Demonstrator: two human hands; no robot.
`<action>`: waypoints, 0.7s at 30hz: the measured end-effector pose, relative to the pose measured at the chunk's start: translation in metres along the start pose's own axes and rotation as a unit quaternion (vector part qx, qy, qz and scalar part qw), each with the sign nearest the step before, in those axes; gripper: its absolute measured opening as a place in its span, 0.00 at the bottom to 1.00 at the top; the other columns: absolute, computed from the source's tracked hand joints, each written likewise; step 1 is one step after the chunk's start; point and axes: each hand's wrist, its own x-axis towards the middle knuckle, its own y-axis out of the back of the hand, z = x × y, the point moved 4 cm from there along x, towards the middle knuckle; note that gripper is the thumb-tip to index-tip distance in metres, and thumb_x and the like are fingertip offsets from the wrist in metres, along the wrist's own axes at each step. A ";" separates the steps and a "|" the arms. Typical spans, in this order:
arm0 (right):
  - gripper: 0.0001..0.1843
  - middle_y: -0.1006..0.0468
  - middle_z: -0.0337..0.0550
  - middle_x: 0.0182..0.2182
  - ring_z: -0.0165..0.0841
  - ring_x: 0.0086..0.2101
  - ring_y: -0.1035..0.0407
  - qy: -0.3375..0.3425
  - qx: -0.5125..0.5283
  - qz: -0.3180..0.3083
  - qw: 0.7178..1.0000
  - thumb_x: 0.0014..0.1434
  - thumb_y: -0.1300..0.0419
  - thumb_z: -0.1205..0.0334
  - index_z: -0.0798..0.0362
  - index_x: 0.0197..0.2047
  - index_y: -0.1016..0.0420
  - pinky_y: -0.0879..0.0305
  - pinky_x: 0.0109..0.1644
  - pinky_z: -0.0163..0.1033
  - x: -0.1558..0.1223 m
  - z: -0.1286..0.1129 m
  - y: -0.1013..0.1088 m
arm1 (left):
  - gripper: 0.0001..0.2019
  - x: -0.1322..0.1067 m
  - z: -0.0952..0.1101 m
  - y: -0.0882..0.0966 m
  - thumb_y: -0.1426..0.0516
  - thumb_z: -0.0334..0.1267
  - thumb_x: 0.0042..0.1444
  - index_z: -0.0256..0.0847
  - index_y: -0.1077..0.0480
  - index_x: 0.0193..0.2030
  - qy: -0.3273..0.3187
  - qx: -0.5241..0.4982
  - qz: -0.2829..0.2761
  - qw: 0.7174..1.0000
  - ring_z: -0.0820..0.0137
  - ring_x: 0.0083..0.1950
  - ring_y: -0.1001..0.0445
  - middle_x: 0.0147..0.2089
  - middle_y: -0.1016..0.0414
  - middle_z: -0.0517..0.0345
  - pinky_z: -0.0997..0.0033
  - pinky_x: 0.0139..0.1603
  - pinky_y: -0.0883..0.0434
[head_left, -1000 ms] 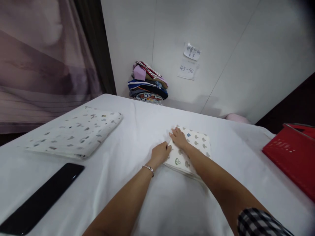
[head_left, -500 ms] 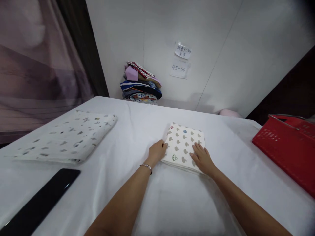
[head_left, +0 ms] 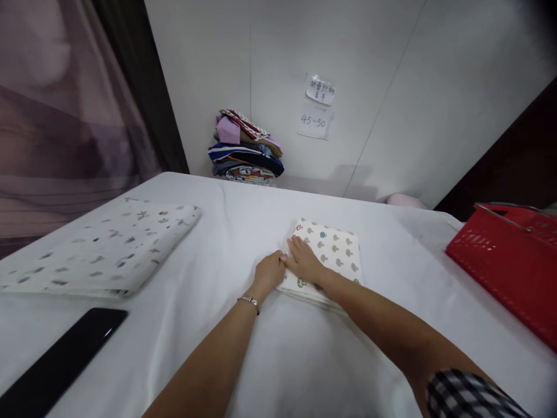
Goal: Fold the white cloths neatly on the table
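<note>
A folded white cloth (head_left: 337, 249) printed with small mushrooms lies on the white-covered table, right of centre. My left hand (head_left: 270, 271), with a bracelet at its wrist, is closed on the cloth's left edge, fingers curled and partly hidden. Flat on top of the cloth rests my right hand (head_left: 304, 261), fingers stretched toward the left edge, its thumb meeting my left hand. Several layers show along the cloth's near edge.
Another folded patterned cloth (head_left: 108, 247) lies at the left, with a black flat device (head_left: 65, 360) nearer me. A red basket (head_left: 505, 261) stands at the right. Stacked fabrics (head_left: 248, 151) sit beyond the far edge, by a wall with paper signs (head_left: 314, 121).
My right hand has slid left across the cloth, from its right side to its left edge beside my left hand. My left hand keeps its grip; the view has shifted slightly.
</note>
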 end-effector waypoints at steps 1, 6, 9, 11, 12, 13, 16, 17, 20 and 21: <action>0.43 0.60 0.51 0.67 0.39 0.65 0.69 0.015 0.013 0.002 1.000 0.61 0.66 0.37 0.61 0.68 0.58 0.69 0.66 0.46 0.008 -0.001 -0.001 | 0.15 0.001 0.000 0.000 0.59 0.39 0.62 0.42 0.33 0.40 0.002 0.003 0.000 1.000 0.63 0.42 0.27 0.42 0.24 0.50 0.67 0.36 0.37; 0.39 0.56 0.48 0.66 0.37 0.65 0.65 0.066 -0.013 0.011 0.998 0.61 0.63 0.39 0.56 0.68 0.56 0.70 0.66 0.46 0.028 0.029 0.016 | 0.16 0.001 0.001 -0.001 0.59 0.43 0.63 0.42 0.33 0.39 -0.014 0.020 0.009 1.000 0.63 0.41 0.27 0.40 0.24 0.52 0.68 0.35 0.38; 0.36 0.54 0.46 0.66 0.39 0.65 0.64 -0.029 -0.057 0.047 0.997 0.61 0.56 0.42 0.53 0.66 0.50 0.73 0.65 0.50 0.031 0.085 0.043 | 0.15 0.000 0.000 -0.002 0.59 0.43 0.63 0.43 0.35 0.35 -0.020 0.023 0.014 0.999 0.65 0.38 0.27 0.36 0.25 0.54 0.69 0.33 0.39; 0.33 0.49 0.46 0.65 0.40 0.64 0.61 -0.137 -0.029 0.096 0.985 0.59 0.51 0.43 0.52 0.63 0.42 0.73 0.65 0.51 0.027 0.129 0.063 | 0.15 0.000 -0.001 -0.003 0.59 0.44 0.63 0.43 0.36 0.34 -0.020 0.020 0.013 1.000 0.66 0.37 0.28 0.35 0.25 0.55 0.69 0.32 0.40; 0.33 0.45 0.48 0.63 0.43 0.64 0.59 -0.170 -0.020 0.112 0.979 0.58 0.50 0.43 0.53 0.61 0.38 0.72 0.65 0.53 0.023 0.148 0.071 | 0.15 0.001 -0.001 -0.003 0.59 0.44 0.63 0.43 0.36 0.33 -0.020 0.019 0.012 1.000 0.66 0.37 0.28 0.35 0.25 0.55 0.69 0.32 0.41; 0.32 0.41 0.50 0.61 0.45 0.63 0.56 -0.193 -0.009 0.123 0.973 0.58 0.50 0.43 0.54 0.58 0.35 0.69 0.65 0.55 0.018 0.163 0.077 | 0.15 0.001 -0.001 -0.004 0.59 0.44 0.63 0.43 0.36 0.33 -0.021 0.018 0.014 1.000 0.66 0.37 0.28 0.35 0.25 0.55 0.69 0.32 0.41; 0.32 0.35 0.55 0.57 0.47 0.59 0.45 -0.240 0.028 0.160 0.957 0.60 0.55 0.44 0.58 0.57 0.33 0.55 0.62 0.54 -0.005 0.191 0.087 | 0.15 0.001 -0.001 -0.004 0.59 0.43 0.63 0.42 0.36 0.33 -0.021 0.021 0.020 0.999 0.65 0.37 0.28 0.35 0.25 0.55 0.69 0.32 0.41; 0.33 0.35 0.56 0.57 0.46 0.58 0.43 -0.255 0.041 0.177 0.950 0.61 0.57 0.44 0.60 0.58 0.35 0.51 0.61 0.53 -0.015 0.194 0.086 | 0.15 0.001 -0.001 -0.004 0.59 0.43 0.63 0.42 0.36 0.33 -0.021 0.021 0.020 0.999 0.65 0.37 0.28 0.35 0.25 0.55 0.69 0.32 0.41; 0.36 0.39 0.58 0.59 0.46 0.58 0.42 -0.290 0.071 0.228 0.927 0.61 0.60 0.43 0.61 0.63 0.44 0.45 0.59 0.52 -0.052 0.193 0.071 | 0.15 0.000 0.000 -0.003 0.59 0.43 0.63 0.42 0.36 0.34 -0.019 0.021 0.017 0.999 0.65 0.38 0.28 0.36 0.25 0.55 0.69 0.32 0.40; 0.37 0.40 0.57 0.60 0.46 0.57 0.42 -0.296 0.091 0.243 0.919 0.60 0.58 0.42 0.60 0.64 0.46 0.43 0.58 0.53 -0.066 0.191 0.062 | 0.15 0.000 0.000 -0.003 0.59 0.43 0.63 0.42 0.36 0.34 -0.018 0.021 0.018 0.999 0.65 0.38 0.28 0.36 0.25 0.54 0.69 0.33 0.40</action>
